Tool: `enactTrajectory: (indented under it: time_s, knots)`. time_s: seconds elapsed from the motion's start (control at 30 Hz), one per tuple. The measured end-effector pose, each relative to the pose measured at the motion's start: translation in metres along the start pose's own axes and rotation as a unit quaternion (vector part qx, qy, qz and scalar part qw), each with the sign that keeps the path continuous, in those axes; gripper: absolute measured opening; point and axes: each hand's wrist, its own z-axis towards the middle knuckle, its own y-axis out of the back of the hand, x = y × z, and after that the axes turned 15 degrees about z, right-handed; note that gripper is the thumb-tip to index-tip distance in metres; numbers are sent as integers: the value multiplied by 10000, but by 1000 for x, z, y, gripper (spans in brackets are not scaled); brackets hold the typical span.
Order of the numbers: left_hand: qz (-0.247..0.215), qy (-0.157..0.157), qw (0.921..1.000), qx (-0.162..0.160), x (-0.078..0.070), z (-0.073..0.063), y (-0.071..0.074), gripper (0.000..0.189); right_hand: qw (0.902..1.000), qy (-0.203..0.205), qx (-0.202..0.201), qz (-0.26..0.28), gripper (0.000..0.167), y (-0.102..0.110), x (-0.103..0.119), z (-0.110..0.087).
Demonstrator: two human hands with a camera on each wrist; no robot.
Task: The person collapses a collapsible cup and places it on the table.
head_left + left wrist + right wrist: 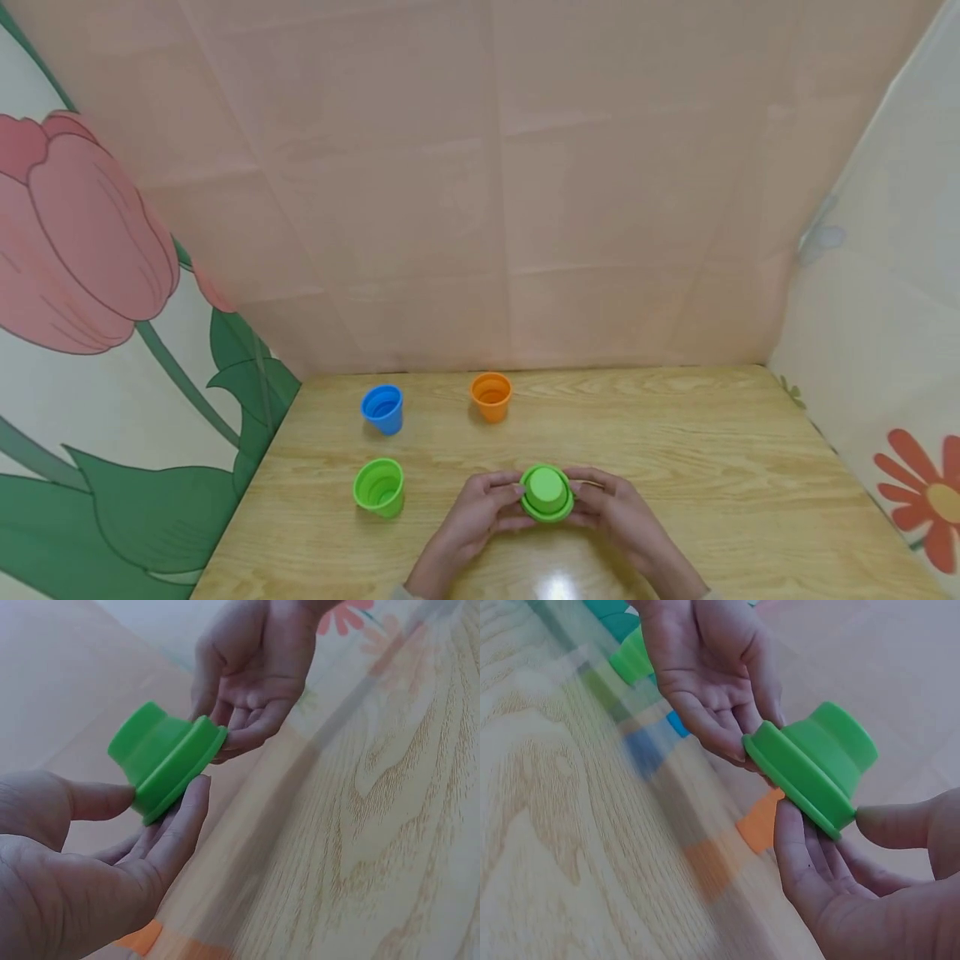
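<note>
Both hands hold a green collapsible cup (547,490) above the table, its wide rim lower and its narrow base facing up. In the wrist views its wall is partly folded into steps. My left hand (486,510) grips one side, with the thumb (105,801) on the wall and the fingers under the rim. From the opposite side my right hand (617,514) pinches the cup the same way. The inside of this cup is hidden. To the left stands another green cup (379,488), upright with its opening up.
Farther back on the wooden table (675,433) stand a blue cup (383,409) at the left and an orange cup (492,397) near the middle. A plain pinkish sheet (495,183) hangs behind the table. Flower-patterned sheets flank it on both sides.
</note>
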Motion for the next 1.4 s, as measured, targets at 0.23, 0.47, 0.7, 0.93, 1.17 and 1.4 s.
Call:
enactTrajectory:
  time_s: [0.23, 0.47, 0.7, 0.93, 1.17, 1.4]
  knots:
    - [-30, 83, 9999, 64, 0, -1, 1, 38, 10000, -15, 21, 75, 54, 2, -2, 0]
    - [81, 201, 9998, 13, 0, 0, 1, 36, 9999, -56, 85, 116, 53, 1, -2, -1]
    - [196, 341, 9992, 8, -2, 0, -2, 38, 9996, -174, -161, -151, 51, -4, 0, -1]
    - [334, 537, 9980, 22, 1, 1, -4, 35, 9951, -228, -542, -801, 48, -14, -4, 0]
    - [437, 625, 9970, 84, 4, 2, -4, 40, 9949, -223, -457, -867, 47, -18, -6, 1]
    - [558, 608, 9964, 185, 4, 2, -6, 42, 9955, -225, -430, -809, 48, -19, -5, 3]
